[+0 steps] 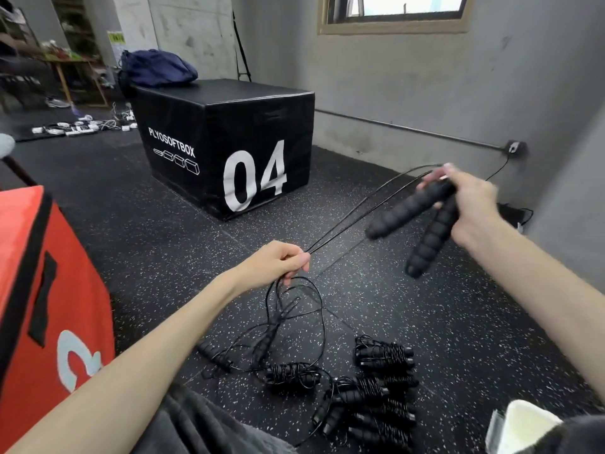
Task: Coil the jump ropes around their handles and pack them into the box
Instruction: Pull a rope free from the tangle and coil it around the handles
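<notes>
The right hand [471,204] grips both handles [422,217], which point toward seven o'clock. The left hand [278,263] pinches the doubled cord [360,211], which runs taut, seemingly, toward two o'clock.

black plyo box "04" [229,149] | navy bag [157,68] on top | red box [42,290] left

Window [397,8] glare overexposed; dim room, motion-blurred handles [412,217], wide-angle edge distortion.
</notes>
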